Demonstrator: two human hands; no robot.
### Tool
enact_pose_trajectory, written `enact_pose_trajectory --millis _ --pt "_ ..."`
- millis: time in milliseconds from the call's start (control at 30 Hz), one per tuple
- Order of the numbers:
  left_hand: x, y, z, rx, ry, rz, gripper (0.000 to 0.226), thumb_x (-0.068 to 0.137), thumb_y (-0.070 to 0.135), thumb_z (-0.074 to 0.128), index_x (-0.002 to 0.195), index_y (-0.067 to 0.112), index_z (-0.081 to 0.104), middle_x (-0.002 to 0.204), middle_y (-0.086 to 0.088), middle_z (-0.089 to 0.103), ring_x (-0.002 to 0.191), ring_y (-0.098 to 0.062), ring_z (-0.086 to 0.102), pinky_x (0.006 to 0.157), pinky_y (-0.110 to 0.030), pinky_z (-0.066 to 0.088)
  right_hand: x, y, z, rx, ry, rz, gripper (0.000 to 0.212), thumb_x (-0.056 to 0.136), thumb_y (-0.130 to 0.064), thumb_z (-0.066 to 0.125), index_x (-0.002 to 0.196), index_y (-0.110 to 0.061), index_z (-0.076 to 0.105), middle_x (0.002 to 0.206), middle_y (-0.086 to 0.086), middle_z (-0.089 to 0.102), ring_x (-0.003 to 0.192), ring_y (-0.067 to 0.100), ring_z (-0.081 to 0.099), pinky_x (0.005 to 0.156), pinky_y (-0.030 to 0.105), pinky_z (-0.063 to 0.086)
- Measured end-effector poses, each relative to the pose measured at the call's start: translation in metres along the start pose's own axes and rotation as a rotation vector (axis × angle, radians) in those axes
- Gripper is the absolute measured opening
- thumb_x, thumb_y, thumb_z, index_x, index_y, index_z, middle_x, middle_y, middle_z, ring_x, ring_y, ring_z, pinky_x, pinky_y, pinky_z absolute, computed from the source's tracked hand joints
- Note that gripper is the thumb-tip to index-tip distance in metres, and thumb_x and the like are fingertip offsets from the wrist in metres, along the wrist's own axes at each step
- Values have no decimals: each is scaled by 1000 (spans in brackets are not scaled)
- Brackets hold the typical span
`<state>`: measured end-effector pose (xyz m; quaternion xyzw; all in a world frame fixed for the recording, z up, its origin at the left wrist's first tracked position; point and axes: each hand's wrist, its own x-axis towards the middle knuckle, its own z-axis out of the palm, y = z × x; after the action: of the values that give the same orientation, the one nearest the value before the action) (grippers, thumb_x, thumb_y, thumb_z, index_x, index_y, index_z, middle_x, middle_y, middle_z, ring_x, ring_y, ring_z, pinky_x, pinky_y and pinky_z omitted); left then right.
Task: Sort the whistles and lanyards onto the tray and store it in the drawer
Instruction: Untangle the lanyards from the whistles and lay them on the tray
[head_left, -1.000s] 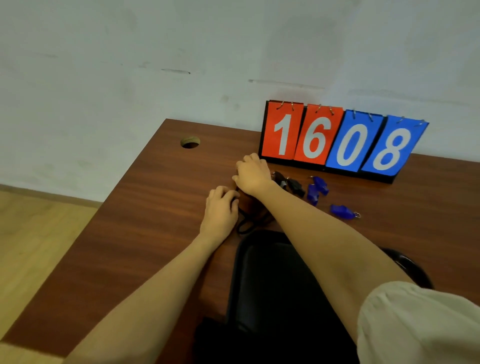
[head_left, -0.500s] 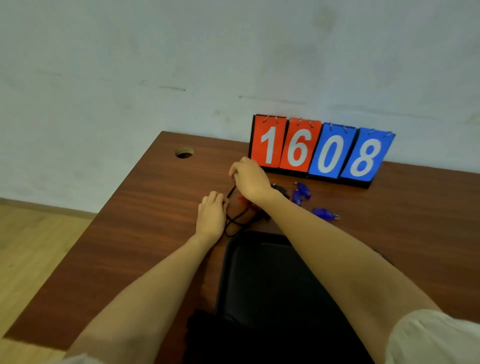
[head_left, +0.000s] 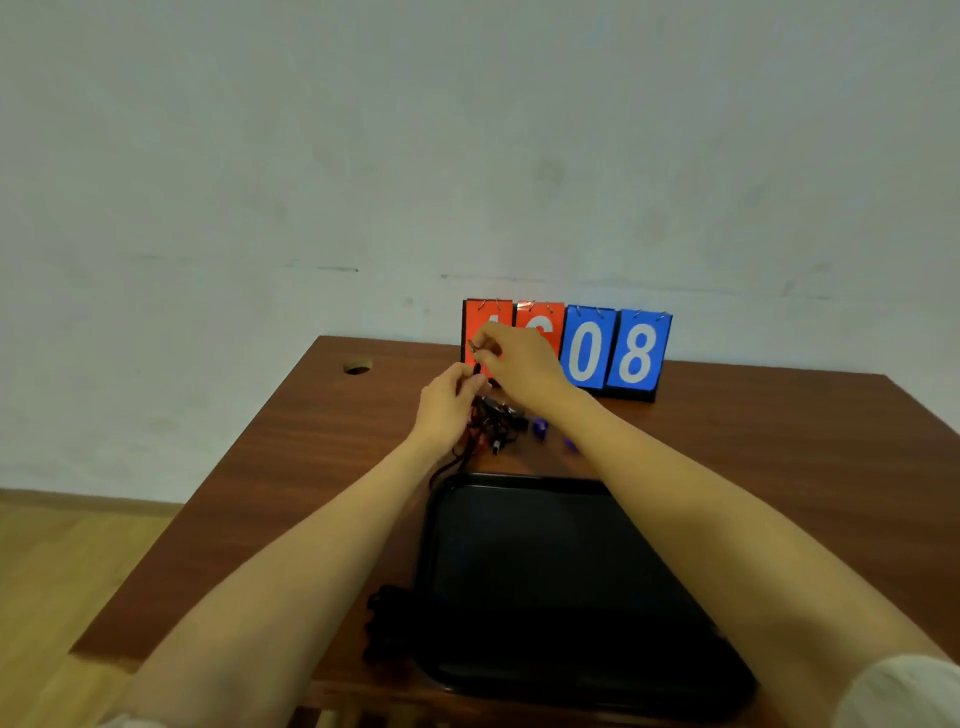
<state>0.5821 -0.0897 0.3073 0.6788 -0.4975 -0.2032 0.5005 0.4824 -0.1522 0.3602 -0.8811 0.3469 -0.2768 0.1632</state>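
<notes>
The flip scoreboard (head_left: 618, 353) at centre frame reads "08" on its blue cards, and the right hand (head_left: 522, 364) mostly hides the red cards' digits. That hand and the left hand (head_left: 449, 402) both pinch a thin black lanyard cord (head_left: 476, 370) above a blurred tangle of black and red lanyards (head_left: 491, 428) on the brown wooden counter (head_left: 322, 467). Small blue whistles (head_left: 539, 429) lie just right of the tangle, partly behind the right forearm. The black plastic tray (head_left: 545, 571) lies below.
</notes>
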Motion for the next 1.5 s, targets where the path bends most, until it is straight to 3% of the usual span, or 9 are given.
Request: enact_pose_trajectory --millis 300,433,633,833,933,1033,1267,1400,1500 --pt "-8 48 -32 342 62 126 27 99 18 42 105 6 65 95 -9 68 80 -20 57 67 -27 39 -28 -12 -100 70 422 28 14 96 -15 49 98 -12 62 95 3 70 85 19 61 76 39 52" --pt "-11 72 -45 287 95 164 27 98 10 43 112 1 64 106 -13 68 99 -27 61 85 -31 44 -40 -12 -125 98 547 73 15 97 -13 45 100 -9 60 97 3 67 84 18 59 73 31 49" --pt "-14 76 -57 361 113 184 22 96 10 48 106 1 65 98 -15 68 90 -30 62 79 -38 47 -60 -2 -152 109 682 121 14 97 -13 46 101 -9 59 97 3 65 79 14 54 67 27 45" --pt "-25 61 -63 525 132 159 21 97 16 48 101 4 65 84 -11 63 71 -25 53 62 -31 38 -81 23 -158 26 667 240 16 98 -11 43 104 -7 57 100 7 65 76 17 53 64 29 40" --pt "-29 48 -69 690 172 178 26 98 20 46 107 8 68 94 -11 69 90 -30 58 76 -37 44 -93 38 -156 -25 640 334 16 97 -8 40 103 -6 55 100 9 63 76 21 53 65 33 42" --pt "-37 30 -72 855 143 162 29 100 23 41 113 19 66 106 -7 66 108 -29 50 91 -39 33 -109 56 -151 -124 537 425 17 95 -5 40 104 -6 54 99 11 62 78 27 56 64 35 42" --pt "-67 -7 -63 624 -78 46 31 98 13 41 123 13 61 115 -9 64 100 -30 61 81 -39 49 -157 88 -128 -106 376 484 21 89 -4 43 102 -9 59 80 5 57 71 26 53 53 27 36" --pt "-87 -23 -55 525 -83 -30 9 95 18 51 96 18 60 90 -4 68 79 -22 60 72 -36 50 -185 105 -114 -113 284 577 20 89 -8 46 96 -15 62 91 1 61 83 23 55 68 30 42" --pt "-103 -31 -52 547 -114 -58 12 92 24 58 80 22 59 78 -1 66 74 -21 60 68 -35 49 -205 117 -105 -143 192 654 17 89 -9 47 86 -19 61 97 3 66 84 24 59 68 31 45"
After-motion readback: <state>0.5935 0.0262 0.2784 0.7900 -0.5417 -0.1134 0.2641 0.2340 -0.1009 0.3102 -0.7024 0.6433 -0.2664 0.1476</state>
